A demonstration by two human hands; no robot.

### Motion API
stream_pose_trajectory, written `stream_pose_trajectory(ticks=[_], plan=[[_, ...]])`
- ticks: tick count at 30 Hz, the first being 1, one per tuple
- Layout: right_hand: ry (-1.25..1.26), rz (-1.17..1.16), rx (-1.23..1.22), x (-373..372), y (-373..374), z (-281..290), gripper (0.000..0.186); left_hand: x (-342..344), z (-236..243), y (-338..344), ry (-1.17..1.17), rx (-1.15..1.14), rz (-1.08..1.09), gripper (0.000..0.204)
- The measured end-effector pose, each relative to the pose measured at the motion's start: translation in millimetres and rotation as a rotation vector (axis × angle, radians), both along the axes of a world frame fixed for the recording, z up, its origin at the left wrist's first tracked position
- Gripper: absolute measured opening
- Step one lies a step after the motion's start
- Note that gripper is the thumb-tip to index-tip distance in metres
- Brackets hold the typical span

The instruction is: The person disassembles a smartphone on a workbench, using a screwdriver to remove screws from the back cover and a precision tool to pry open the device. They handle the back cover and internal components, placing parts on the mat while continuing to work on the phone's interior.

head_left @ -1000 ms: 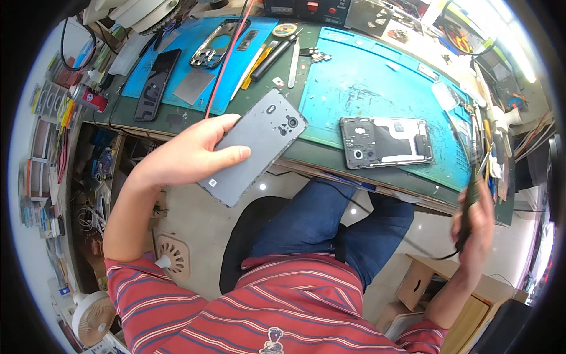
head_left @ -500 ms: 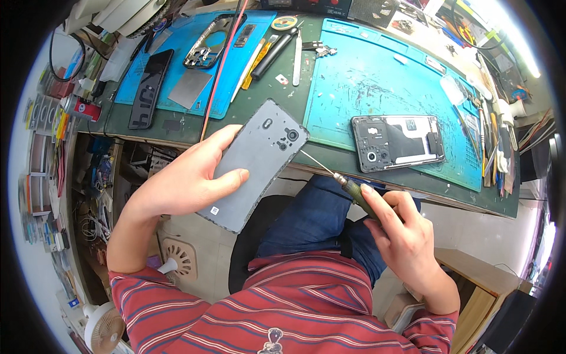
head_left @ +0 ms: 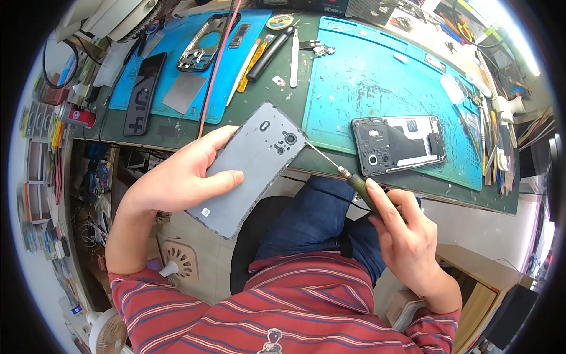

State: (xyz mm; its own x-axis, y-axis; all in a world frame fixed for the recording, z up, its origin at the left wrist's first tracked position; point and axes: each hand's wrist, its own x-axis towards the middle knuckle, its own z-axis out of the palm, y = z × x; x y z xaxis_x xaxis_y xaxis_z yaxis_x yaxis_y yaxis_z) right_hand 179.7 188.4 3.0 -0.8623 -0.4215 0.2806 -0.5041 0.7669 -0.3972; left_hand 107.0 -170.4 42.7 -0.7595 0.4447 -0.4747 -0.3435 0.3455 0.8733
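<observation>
My left hand [head_left: 187,180] grips a grey phone back cover [head_left: 242,187] by its long left side, thumb lying across the face. The cover is tilted above my lap, its camera cutouts at the far end and dark, rough residue along the edges. In my right hand [head_left: 404,233] is a slim tool with a green handle [head_left: 361,187] and a thin metal tip; its exact kind is unclear. That tip meets the cover's edge at the right corner beside the camera holes. An opened phone [head_left: 399,146] lies on the blue mat to the right, its insides showing.
The blue work mat [head_left: 348,76] covers the bench's right half. A second mat at left bears a metal phone frame [head_left: 203,47] and a grey sheet [head_left: 184,93]; a dark phone [head_left: 144,94] lies nearby. Tweezers [head_left: 294,62] and a black rod-shaped tool [head_left: 270,54] lie between.
The tool's tip has shifted up along the cover's edge to its corner. The cover has moved slightly down and left, with both hands keeping their holds.
</observation>
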Motion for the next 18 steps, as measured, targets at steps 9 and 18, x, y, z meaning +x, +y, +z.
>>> stream_pose_trajectory(ticks=[9, 18], plan=[[-0.029, 0.019, -0.033, 4.4, -7.3, -10.5, 0.068, -3.0, 2.6, 0.3, -0.019, 0.005, 0.003, 0.069], [-0.057, 0.031, -0.114, 14.1, -11.1, -29.3, 0.074, -4.3, 2.6, -0.2, -0.041, 0.027, 0.008, 0.072]])
